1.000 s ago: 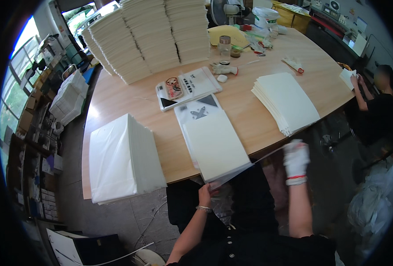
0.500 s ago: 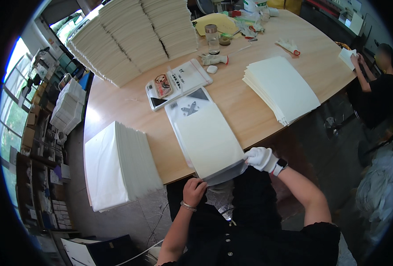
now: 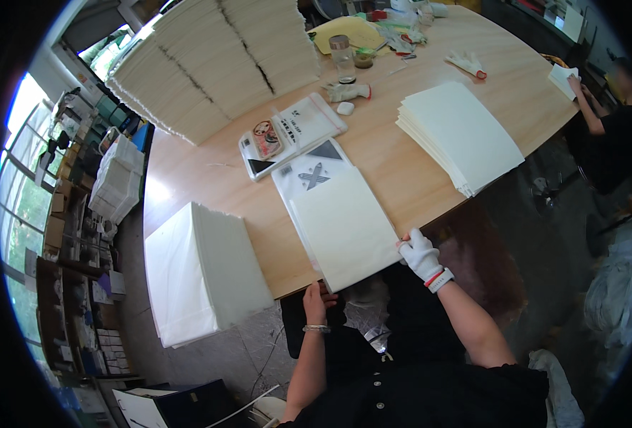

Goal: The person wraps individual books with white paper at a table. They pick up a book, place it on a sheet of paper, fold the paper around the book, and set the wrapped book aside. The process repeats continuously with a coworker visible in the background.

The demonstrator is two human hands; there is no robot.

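- Lost sight of the clear film flap that hung below the near edge half a second ago; moved the left hand (image 3: 316,302) in closer to the near left corner of the cream sheet (image 3: 351,230), and the right hand (image 3: 420,258) slightly farther up beside its near right corner.
- Held the bare left fingers bent and narrow at that corner, partly hidden by the edge; could not tell whether pinching or only supporting.
- Bent the gloved right fingers narrowly at the opposite corner; could not tell whether closed on sheet, film or both.
- Laid the cream sheet flat, just beyond and between both sets of fingers, its near edge past the rim of the table (image 3: 423,196), probably to let fingers get under as well as over.
- Set the sheet on or inside a grey-printed film bag (image 3: 314,172), showing beyond the fingers at the far end; could not tell which.
- Stood the film-covered white stack (image 3: 177,274) left of the left fingers, and spread the cream stack (image 3: 465,135) beyond and right of the right fingers, perhaps for easy reach by either hand.
- Kept the tall cream block (image 3: 209,71) far beyond the left fingers, likely for its bulk.
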